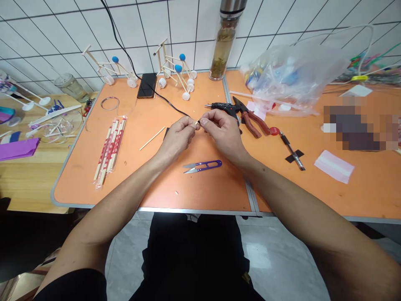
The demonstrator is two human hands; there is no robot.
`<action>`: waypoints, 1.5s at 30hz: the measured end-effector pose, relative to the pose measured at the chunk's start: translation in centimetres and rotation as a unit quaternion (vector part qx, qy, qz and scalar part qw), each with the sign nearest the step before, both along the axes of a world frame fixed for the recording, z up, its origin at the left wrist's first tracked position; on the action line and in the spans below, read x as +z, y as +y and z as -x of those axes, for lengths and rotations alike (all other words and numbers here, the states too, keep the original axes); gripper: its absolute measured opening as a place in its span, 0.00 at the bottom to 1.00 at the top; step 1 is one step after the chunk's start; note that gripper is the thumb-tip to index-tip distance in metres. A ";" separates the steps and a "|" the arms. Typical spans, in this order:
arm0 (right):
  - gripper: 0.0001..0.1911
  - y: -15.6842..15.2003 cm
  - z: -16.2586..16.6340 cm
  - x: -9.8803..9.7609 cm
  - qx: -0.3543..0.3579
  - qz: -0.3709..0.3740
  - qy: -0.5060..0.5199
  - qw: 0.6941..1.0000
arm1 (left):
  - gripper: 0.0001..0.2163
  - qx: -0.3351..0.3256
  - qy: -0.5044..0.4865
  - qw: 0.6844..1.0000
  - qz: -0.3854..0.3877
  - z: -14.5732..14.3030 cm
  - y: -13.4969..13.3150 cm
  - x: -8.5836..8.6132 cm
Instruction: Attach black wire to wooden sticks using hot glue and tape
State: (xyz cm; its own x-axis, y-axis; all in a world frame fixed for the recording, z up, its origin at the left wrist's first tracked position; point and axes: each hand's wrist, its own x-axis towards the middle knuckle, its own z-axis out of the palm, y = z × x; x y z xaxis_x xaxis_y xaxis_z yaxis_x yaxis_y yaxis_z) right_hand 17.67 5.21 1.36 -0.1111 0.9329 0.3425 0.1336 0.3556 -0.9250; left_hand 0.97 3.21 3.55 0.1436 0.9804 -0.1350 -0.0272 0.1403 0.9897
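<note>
My left hand (180,133) is closed in a pinch on a thin wooden stick, mostly hidden by the fingers; its pale tip (196,122) shows between my hands. My right hand (222,130) pinches at a small dark piece on that tip, and the fingertips of both hands almost meet. Just below them lie purple thread snips (205,166), blades pointing left. Beside my left hand rests a loose thin stick (152,138), with a black piece (166,133) partly behind my wrist. Behind my right hand are a black glue gun (224,108) and red-handled pliers (252,121).
Wrapped chopsticks (109,152) lie at left. Stick models (175,69) with white wheels and blue balls stand behind, near a phone (147,86) and a glass bottle (223,50). A plastic bag (291,79), a pen (292,150) and a pink-white packet (334,166) are at right.
</note>
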 end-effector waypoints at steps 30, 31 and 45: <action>0.05 0.0 0.4 -0.7 -0.007 -0.012 0.012 1.000 | 0.09 0.017 0.146 0.978 -0.147 0.2 -0.2 -0.9; 0.05 0.0 0.4 -0.7 -0.003 -0.014 0.016 1.000 | 0.08 0.019 0.139 0.982 -0.130 0.2 -0.2 -0.8; 0.25 0.2 0.0 -0.9 0.053 -0.021 0.032 0.998 | 0.08 0.015 0.037 0.999 -0.005 -0.1 -0.5 0.6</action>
State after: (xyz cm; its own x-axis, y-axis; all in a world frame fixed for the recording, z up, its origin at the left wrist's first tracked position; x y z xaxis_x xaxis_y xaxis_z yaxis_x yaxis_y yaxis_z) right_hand 17.64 5.43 0.50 -0.1845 0.9017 0.3909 0.0339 0.4034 -0.9144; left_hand 1.08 2.73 4.13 0.1045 0.9854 -0.1347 0.0414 0.1310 0.9905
